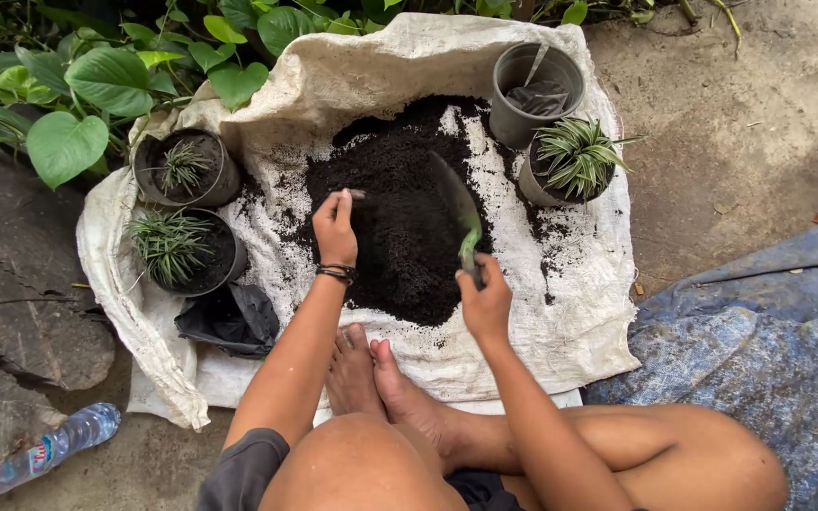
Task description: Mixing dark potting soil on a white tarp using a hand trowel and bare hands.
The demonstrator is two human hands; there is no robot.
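So the person's sitting on the ground with a white woven sack spread out in front of their bare feet, and there's a big heap of dark potting soil dumped in the middle of it. Right hand is clenched around the handle of a green trowel, with the blade lying across the right side of the heap. Left hand is down at the left edge of the soil, fingers pinched together on something small and dark, can't really tell what. Two black pots with spiky little plants sit on the left of the sack, another spiky one in a grey pot at top right, just beside a grey pot with no plant in it. Plastic bottle lying off at bottom left.
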